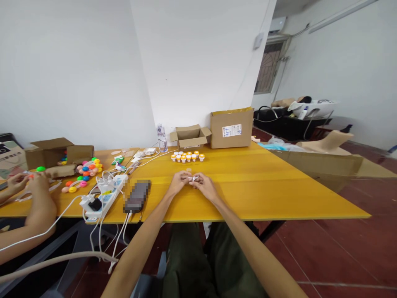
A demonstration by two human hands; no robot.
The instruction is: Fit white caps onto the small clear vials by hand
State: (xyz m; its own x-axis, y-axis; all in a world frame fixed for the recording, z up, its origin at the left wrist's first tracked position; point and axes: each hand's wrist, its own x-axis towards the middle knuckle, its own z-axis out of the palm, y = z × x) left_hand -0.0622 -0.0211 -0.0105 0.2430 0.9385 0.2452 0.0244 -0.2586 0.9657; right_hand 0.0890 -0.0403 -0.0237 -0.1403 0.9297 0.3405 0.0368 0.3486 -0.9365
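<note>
My left hand (180, 182) and my right hand (205, 185) meet over the middle of the table, both with fingers pinched. Between their fingertips is a small white piece (194, 179), gripped from both sides; its exact kind is too small to make out. Just beyond my hands, several small round white pieces with orange rims (188, 157) stand close together in rows. A small pale disc (189, 170) shows right behind my fingers.
Behind the rows are an open small carton (190, 142), a taped larger box (232, 129) and a water bottle (161, 138). Leftward lie a phone (138, 196) and a power strip (108, 198) with cables. Farther left, another person's hands (39, 182) work beside colourful balls (89, 167).
</note>
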